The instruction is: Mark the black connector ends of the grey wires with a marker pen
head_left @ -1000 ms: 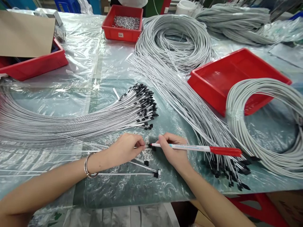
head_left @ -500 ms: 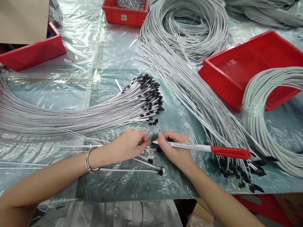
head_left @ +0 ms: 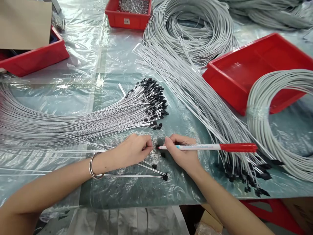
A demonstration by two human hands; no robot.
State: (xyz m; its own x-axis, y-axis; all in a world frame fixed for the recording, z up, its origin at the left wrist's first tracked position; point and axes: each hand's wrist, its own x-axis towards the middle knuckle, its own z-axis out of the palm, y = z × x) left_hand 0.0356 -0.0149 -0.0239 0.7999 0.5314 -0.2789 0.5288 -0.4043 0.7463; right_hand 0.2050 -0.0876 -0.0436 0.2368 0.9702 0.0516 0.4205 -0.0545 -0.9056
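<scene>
My left hand [head_left: 135, 148] is closed in a pinch on a thin cable, just left of its small black end piece [head_left: 157, 147]. My right hand [head_left: 183, 151] grips a white marker pen [head_left: 200, 147] with a red cap on its back end. The pen's red tip points left and is at the black end piece; whether it touches, I cannot tell. Below my hands lie several loose cables with black connectors [head_left: 165, 177]. Beyond them rests a thick bundle of grey-white cables [head_left: 97, 122], its black connectors heaped at the right end.
Another cable bundle [head_left: 195, 98] runs diagonally down to black ends at right. Coiled cable [head_left: 156, 32] lies behind, with a taped coil [head_left: 259, 111] at far right. Red trays stand at right [head_left: 225, 88], back [head_left: 127, 23] and left [head_left: 36, 62]. Plastic sheeting covers the table [head_left: 117, 195].
The pen has tilted slightly toward level, its capped end coming up a little. My left hand keeps its pinch almost in place, and the view has shifted slightly.
</scene>
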